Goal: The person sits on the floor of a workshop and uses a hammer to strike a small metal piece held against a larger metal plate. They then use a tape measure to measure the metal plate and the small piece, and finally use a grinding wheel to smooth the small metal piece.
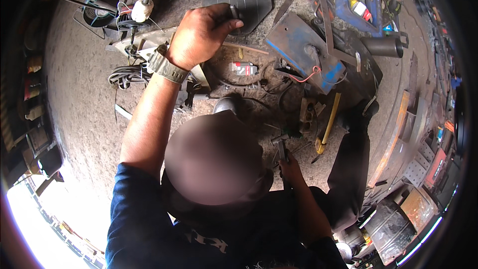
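My left hand [201, 35], with a camouflage-patterned watch [167, 65] on its wrist, is closed around a short dark metal rod [233, 12] held upright. The rod is over a dark metal plate [256, 7] with light lines marked across it, lying on the floor. I cannot see whether its lower end touches the plate. Lower down and to the right, my right hand [293, 169] is closed on the handle of a hammer [282, 145], its head pointing up and away from me.
Right of the plate lies a blue-painted steel piece [298, 45], near a blue tool tray [343, 10]. A yellow-handled tool [328, 124] is close to my right hand. A red-and-grey box [244, 68] lies midway. Cables [127, 77] and a machine [134, 0] stand left.
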`<control>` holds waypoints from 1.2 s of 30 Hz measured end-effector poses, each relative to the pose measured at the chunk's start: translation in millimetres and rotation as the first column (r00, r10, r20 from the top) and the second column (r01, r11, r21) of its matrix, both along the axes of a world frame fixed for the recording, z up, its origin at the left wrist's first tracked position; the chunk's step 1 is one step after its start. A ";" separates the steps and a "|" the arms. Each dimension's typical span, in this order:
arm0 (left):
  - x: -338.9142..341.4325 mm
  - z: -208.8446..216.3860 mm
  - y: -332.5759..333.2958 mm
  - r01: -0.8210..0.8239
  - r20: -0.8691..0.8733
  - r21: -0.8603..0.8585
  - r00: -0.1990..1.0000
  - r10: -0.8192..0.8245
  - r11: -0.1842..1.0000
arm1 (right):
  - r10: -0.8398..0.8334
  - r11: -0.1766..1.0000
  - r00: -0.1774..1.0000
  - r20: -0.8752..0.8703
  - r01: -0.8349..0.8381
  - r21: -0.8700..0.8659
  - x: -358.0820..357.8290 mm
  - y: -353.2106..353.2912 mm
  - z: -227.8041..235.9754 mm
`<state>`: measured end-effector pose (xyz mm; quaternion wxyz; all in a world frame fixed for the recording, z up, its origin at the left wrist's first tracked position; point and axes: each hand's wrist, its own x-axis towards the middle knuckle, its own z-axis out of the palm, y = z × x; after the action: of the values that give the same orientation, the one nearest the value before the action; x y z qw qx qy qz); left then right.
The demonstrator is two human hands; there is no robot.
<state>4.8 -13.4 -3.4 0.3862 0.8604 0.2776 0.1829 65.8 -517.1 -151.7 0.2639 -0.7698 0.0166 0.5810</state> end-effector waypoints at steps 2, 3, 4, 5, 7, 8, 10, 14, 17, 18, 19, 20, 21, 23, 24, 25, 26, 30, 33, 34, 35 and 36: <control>3.4 5.9 8.0 0.093 0.005 0.028 0.996 -0.093 0.995 | 0.030 1.000 0.999 0.023 -0.030 0.003 0.6 -1.0 -1.3; 5.5 8.8 11.3 0.132 -0.014 0.039 0.991 -0.132 0.990 | 0.044 0.999 0.998 0.035 -0.044 0.004 0.9 -2.0 -2.1; 7.7 11.8 13.8 0.172 -0.034 0.049 0.985 -0.170 0.984 | 0.040 0.999 0.999 0.036 -0.040 0.013 0.6 -3.1 -2.9; 10.6 15.0 15.4 0.202 -0.066 0.039 0.978 -0.200 0.979 | 0.034 0.999 0.999 0.037 -0.035 0.021 0.1 -3.8 -3.7; 16.1 19.5 17.6 0.262 -0.128 0.016 0.958 -0.258 0.965 | 0.029 0.999 0.999 0.040 -0.030 0.037 -0.6 -5.9 -4.7; 17.1 18.5 19.6 0.263 -0.133 0.012 0.957 -0.259 0.965 | 0.033 0.998 0.999 0.041 -0.034 0.044 0.2 -4.8 -3.6; 16.3 14.8 25.1 0.265 -0.142 0.005 0.955 -0.261 0.964 | 0.038 0.998 0.998 0.041 -0.040 0.047 1.7 -2.6 -1.1; 14.0 9.6 29.4 0.273 -0.121 -0.036 0.954 -0.275 0.961 | 0.030 0.999 0.999 0.037 -0.031 0.024 2.0 -1.9 1.2; 14.3 11.3 28.3 0.293 -0.102 -0.044 0.950 -0.296 0.955 | 0.020 1.000 0.999 0.030 -0.021 0.020 2.3 -5.2 -1.5; 14.9 12.9 27.6 0.299 -0.105 -0.045 0.948 -0.302 0.953 | 0.018 1.000 0.999 0.027 -0.018 0.021 2.3 -6.5 -2.9; 15.6 14.1 27.1 0.304 -0.108 -0.045 0.945 -0.307 0.952 | 0.023 0.999 0.999 0.031 -0.024 0.024 2.2 -7.6 -4.4; 15.9 13.9 27.1 0.301 -0.115 -0.041 0.946 -0.304 0.953 | 0.030 0.999 0.999 0.035 -0.031 0.026 2.5 -8.1 -5.4; 16.3 12.7 27.5 0.298 -0.122 -0.038 0.946 -0.300 0.954 | 0.036 0.999 0.999 0.039 -0.037 0.028 2.5 -8.7 -6.2; 17.0 10.9 28.7 0.304 -0.129 -0.037 0.943 -0.306 0.952 | 0.053 0.998 0.996 0.065 -0.054 0.026 1.9 -9.5 -6.2; 17.1 10.3 29.4 0.313 -0.130 -0.041 0.940 -0.316 0.949 | 0.061 0.998 0.995 0.078 -0.063 0.025 1.7 -9.4 -5.7; 17.3 10.1 30.5 0.322 -0.130 -0.045 0.937 -0.325 0.946 | 0.069 0.997 0.994 0.087 -0.072 0.030 1.3 -9.1 -5.4; 17.9 10.0 32.2 0.344 -0.144 -0.026 0.928 -0.344 0.939 | 0.076 0.996 0.992 0.097 -0.080 0.036 1.0 -9.7 -5.9; 20.3 11.6 36.0 0.462 -0.146 0.111 0.883 -0.446 0.880 | 0.088 0.995 0.992 0.094 -0.092 0.034 1.1 -9.7 -6.5; 25.4 13.2 41.5 0.592 -0.142 0.200 0.806 -0.575 0.780 | 0.138 0.990 0.984 0.116 -0.140 0.007 0.5 -4.3 4.5; 27.7 13.1 44.2 0.637 -0.148 0.219 0.770 -0.621 0.739 | 0.175 0.982 0.968 0.180 -0.185 0.038 -1.8 -2.8 6.9; 29.7 14.2 46.3 0.657 -0.174 0.218 0.754 -0.633 0.722 | 0.208 0.971 0.947 0.246 -0.231 0.068 -4.8 2.2 11.8; 31.5 15.1 48.0 0.675 -0.200 0.217 0.738 -0.645 0.705 | 0.235 0.954 0.924 0.300 -0.279 0.110 -6.9 7.5 16.4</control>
<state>36.3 34.6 11.7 0.2868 0.9561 -0.0566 0.0218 58.9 -509.6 -135.2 0.2424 -0.8183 -0.1667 0.4939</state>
